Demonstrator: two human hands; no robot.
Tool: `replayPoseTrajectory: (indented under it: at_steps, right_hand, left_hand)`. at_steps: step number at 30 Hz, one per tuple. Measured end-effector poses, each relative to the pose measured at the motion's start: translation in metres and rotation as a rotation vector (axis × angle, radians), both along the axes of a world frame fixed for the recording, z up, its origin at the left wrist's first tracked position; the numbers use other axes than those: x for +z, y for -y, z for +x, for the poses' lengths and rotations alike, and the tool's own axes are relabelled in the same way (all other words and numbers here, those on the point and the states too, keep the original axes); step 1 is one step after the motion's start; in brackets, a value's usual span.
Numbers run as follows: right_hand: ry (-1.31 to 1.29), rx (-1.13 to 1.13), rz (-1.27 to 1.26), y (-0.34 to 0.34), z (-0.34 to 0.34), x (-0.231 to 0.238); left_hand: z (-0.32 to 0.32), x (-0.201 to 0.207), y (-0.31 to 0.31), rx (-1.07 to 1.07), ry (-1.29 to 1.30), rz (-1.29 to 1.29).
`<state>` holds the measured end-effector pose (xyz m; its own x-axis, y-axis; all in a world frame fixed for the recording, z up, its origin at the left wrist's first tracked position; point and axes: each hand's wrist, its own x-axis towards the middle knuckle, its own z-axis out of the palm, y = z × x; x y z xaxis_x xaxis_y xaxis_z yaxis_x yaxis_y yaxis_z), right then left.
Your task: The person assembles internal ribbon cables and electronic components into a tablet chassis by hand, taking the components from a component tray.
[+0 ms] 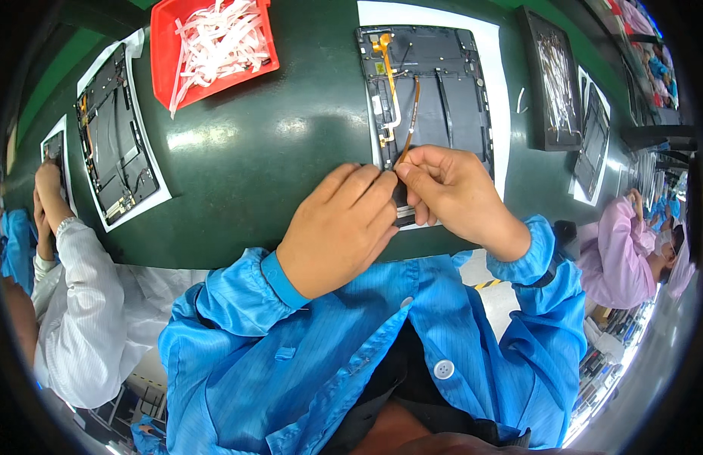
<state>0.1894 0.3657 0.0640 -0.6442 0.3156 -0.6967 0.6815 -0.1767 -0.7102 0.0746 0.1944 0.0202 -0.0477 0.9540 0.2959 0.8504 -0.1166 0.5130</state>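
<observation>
Skinny brown ribbon cable (417,95), near end pinched in the right-hand fingers (426,155) — rest slants away over a flat black device shell (465,114), partly under them.

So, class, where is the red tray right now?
In the head view, the red tray sits upper left on the green table, right of a dark panel.

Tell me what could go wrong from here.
The brown strip might crease where the right hand pinches its lower end. The left hand, by the dark panel's near-left corner, could nudge that panel on its white sheet. White strips heaped in the red bin could spill; one hangs over the rim.
</observation>
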Motion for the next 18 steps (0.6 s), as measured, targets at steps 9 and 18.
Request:
replayPoseTrajectory:
  at_steps: [9, 18]
  right_hand:
    - [-0.401, 0.383, 0.886, 0.009, 0.017, -0.024]
    - [-0.579, 0.659, 1.634, 0.016, 0.027, -0.036]
  left_hand:
    - [-0.027, 0.006, 0.002, 0.346, 1.17, -0.041]
    - [-0.031, 0.023, 0.008, 0.265, 1.319, -0.737]
